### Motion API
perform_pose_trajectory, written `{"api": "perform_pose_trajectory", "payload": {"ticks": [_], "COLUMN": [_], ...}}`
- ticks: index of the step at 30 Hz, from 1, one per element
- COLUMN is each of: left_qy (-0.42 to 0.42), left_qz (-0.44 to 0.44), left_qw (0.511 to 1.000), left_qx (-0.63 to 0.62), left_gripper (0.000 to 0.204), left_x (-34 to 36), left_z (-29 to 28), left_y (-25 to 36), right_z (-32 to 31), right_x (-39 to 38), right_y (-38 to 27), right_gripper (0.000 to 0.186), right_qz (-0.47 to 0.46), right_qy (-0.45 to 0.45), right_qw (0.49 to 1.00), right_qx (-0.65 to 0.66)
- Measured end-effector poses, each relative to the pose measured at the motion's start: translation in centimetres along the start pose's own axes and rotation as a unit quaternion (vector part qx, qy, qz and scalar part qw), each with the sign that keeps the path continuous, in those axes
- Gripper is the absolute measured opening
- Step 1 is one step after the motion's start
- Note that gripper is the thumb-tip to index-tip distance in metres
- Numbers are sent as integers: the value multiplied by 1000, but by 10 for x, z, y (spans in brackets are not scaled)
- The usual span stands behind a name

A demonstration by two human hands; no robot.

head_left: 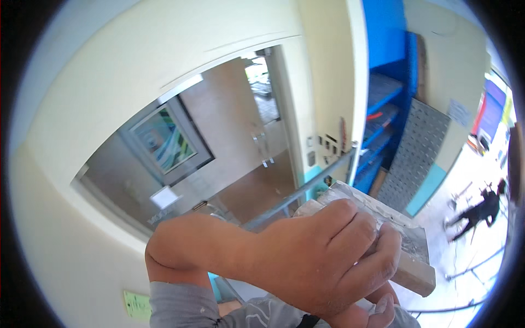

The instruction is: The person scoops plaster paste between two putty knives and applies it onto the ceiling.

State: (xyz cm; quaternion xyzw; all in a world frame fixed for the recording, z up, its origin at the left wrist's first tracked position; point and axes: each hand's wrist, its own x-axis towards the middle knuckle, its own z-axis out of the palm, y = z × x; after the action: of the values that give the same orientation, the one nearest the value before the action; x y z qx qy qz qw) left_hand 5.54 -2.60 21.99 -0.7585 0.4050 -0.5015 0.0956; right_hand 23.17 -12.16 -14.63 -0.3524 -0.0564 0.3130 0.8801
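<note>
Here's the flat tool (418,240), a pale, smeared plate with a blocky bar (418,276) along its near side, tilted out in front of the body, right of centre! The left hand (333,254) is on it, forearm swung across from the left, fingers curled tightly around the bar, knuckles up. Down below, the right hand (380,314) tucks under the left, partly cut off at the lower edge; cannot tell whether its fingers grip anything. Just beyond the tool a grey rail (298,198) slants past. Left of that, a wide window (229,136) in a cream wall (126,71); off to the right, blue shelves (380,117) and a studded metal sheet (413,156). Far right, a person in dark clothes (481,213)!
</note>
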Motion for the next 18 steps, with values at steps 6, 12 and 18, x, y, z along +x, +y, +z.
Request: {"api": "perform_pose_trajectory", "payload": {"ticks": [6,12,18], "left_qy": [-80,2,-49], "left_qz": [-97,-411,-723], "left_qw": [980,851,525], "left_qx": [-155,-328,-446], "left_gripper": [34,37,38], "left_x": [1,-111,-190], "left_z": [20,107,205], "left_y": [-1,-21,9], "right_z": [-44,-55,-9], "right_x": [-33,-37,-42], "right_y": [-37,-54,-65], "right_gripper": [39,36,36], "right_qz": [-70,-6,97], "right_qy": [66,94,89], "right_qw": [995,994,991], "right_qx": [19,63,25]}}
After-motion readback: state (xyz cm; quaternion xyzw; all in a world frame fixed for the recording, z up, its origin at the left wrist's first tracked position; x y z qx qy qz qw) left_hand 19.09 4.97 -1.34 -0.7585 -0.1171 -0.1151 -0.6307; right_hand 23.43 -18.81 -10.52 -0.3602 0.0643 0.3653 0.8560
